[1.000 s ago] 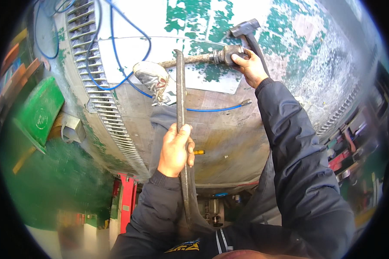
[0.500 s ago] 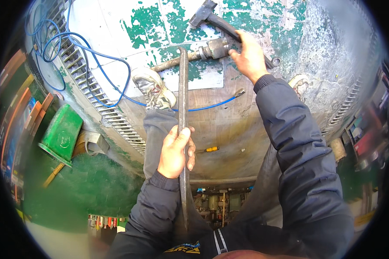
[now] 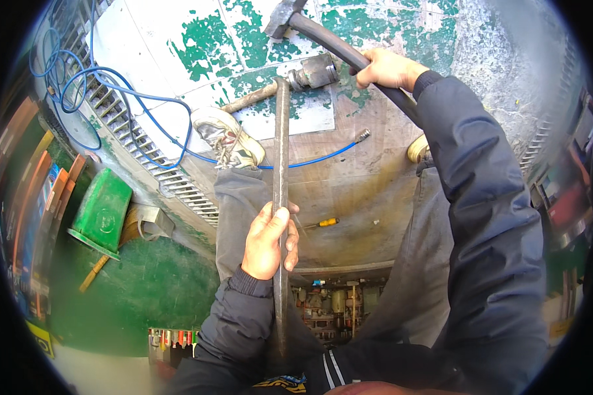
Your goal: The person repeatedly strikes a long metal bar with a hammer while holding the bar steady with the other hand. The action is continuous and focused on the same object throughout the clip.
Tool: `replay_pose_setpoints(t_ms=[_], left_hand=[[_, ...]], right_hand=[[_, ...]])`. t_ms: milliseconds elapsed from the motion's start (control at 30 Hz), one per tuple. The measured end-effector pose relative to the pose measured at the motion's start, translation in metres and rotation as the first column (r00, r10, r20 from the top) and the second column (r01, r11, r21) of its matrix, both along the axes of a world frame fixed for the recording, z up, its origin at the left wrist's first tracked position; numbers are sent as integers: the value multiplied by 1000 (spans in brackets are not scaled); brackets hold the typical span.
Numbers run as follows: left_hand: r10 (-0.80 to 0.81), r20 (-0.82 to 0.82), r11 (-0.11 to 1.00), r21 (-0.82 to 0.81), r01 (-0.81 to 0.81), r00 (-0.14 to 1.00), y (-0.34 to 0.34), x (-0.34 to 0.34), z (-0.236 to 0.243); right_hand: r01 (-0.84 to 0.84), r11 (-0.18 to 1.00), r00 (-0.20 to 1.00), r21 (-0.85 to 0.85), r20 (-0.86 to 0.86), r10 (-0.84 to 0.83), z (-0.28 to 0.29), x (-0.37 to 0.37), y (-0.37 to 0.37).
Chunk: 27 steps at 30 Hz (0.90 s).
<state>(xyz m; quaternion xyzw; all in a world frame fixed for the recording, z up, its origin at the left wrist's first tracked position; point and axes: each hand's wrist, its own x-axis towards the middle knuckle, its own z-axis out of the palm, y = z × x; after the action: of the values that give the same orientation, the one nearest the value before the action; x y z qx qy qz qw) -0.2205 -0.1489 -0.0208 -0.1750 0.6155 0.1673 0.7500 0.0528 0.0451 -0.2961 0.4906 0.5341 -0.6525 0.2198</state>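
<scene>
My left hand (image 3: pixel 265 243) is closed round a long, upright steel bar (image 3: pixel 281 151) with a rounded upper end. My right hand (image 3: pixel 392 71) grips the dark handle (image 3: pixel 336 46) of a sledgehammer, whose steel head (image 3: pixel 282 18) is at the top of the view. Below the hammer, a metal rod (image 3: pixel 247 99) with a thick cylindrical fitting (image 3: pixel 316 71) at its right end lies on the worn white and green floor, passing behind the bar and beside my left shoe (image 3: pixel 224 135).
A coiled blue hose (image 3: pixel 178 102) crosses a metal grate (image 3: pixel 105 99) and ends in a connector (image 3: pixel 362 136). A yellow-handled screwdriver (image 3: pixel 327 222) lies between my legs. A green bin (image 3: pixel 102 210) is at the left, stacked boards further left. Machinery (image 3: pixel 336 309) shows below the floor's edge.
My right hand has let go of the cylindrical fitting and taken hold of the hammer handle. The hammer has moved leftward. My left hand still holds the bar.
</scene>
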Motion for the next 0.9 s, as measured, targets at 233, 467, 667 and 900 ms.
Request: replay_pose_setpoints(t_ms=[233, 467, 667, 900], left_hand=[[-182, 50, 983, -9, 183, 982, 9, 12, 0], [-301, 4, 953, -35, 301, 953, 14, 9, -3], [-410, -29, 912, -38, 409, 912, 15, 7, -4], [-368, 8, 930, -10, 368, 930, 13, -4, 0]], right_hand=[[455, 735, 849, -503, -5, -529, 63, -24, 18], [728, 488, 632, -482, 193, -751, 132, 13, -37], [924, 225, 325, -311, 323, -889, 168, 57, -98], [964, 161, 242, -210, 454, -858, 185, 54, -139]])
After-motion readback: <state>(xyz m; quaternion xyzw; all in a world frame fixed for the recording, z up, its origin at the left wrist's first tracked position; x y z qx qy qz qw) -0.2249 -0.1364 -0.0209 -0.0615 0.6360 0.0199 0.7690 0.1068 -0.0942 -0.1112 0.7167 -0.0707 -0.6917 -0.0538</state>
